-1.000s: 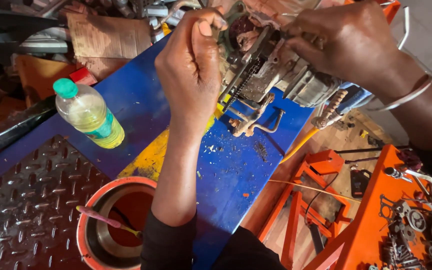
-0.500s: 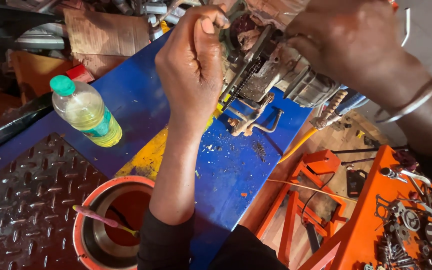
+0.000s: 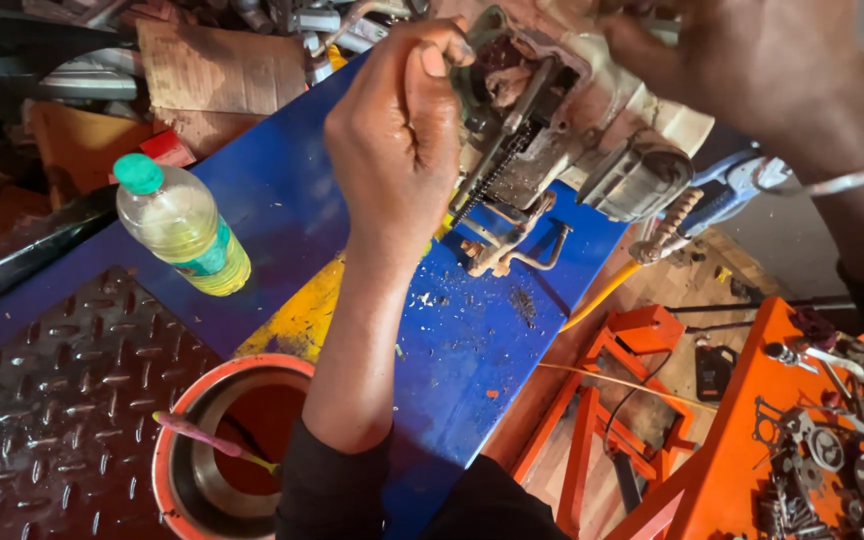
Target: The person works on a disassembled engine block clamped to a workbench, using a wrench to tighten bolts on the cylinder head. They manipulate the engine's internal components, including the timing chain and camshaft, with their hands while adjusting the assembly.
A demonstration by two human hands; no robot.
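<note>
While my left hand (image 3: 397,140) pinches at the chain side of the opened engine block (image 3: 552,130) at twelve o'clock, my right hand (image 3: 752,70) closes over its top. It sits stripped, covers off, work unfinished. The blue surface (image 3: 472,350) ends close at three o'clock; the bottle (image 3: 180,228) stands clear at nine.

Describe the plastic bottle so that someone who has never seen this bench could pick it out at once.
Start at the blue bench top that runs across the middle of the view. On its left part, left of the person's left hand, lies a clear plastic bottle on its side. Its green cap and yellowish liquid set it apart from the metal parts and the red-rimmed bowl nearby.
</note>
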